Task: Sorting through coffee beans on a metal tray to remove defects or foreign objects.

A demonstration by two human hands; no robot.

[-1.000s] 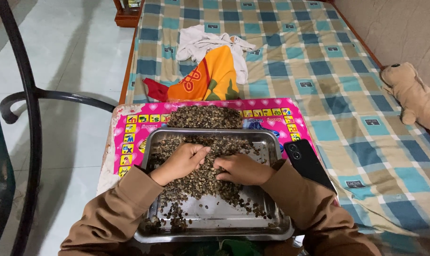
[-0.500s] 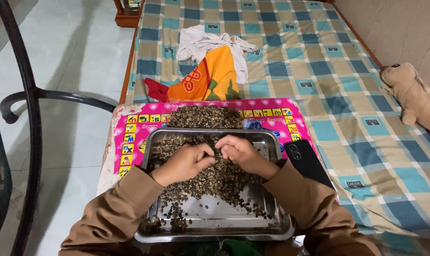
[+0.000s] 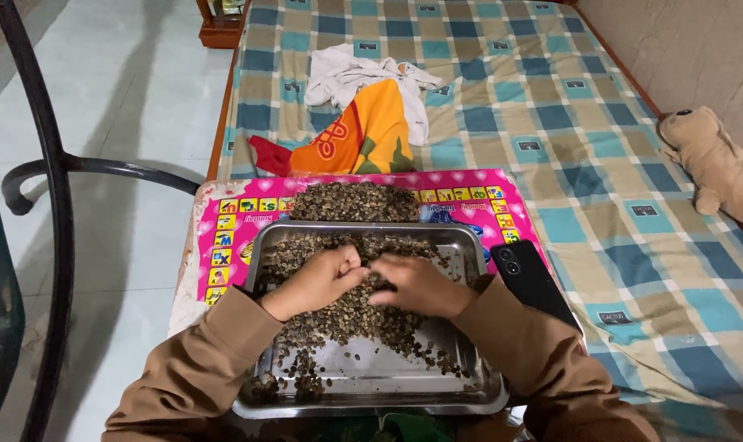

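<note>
Left hand (image 3: pixel 318 281): your fingers were curled shut over the beans (image 3: pixel 347 315), pinching a few near the middle of the tray (image 3: pixel 371 401).
Right hand (image 3: pixel 416 285): it lay flat on the beans, fingers stretched loosely open, tips just beside your left hand.
Beans: most sat in the steel tray; a second heap (image 3: pixel 353 201) lay beyond it on the mat.
Tabletop (image 3: pixel 193 245): a pink picture mat (image 3: pixel 232 221) covered it; a black phone (image 3: pixel 531 278) lay right of the tray.
Room: a checked bed (image 3: pixel 551 90) with crumpled clothes (image 3: pixel 363 106) and a soft toy (image 3: pixel 711 164); pale tiled floor (image 3: pixel 134 90) and a black chair frame (image 3: pixel 52 172) to your left.
</note>
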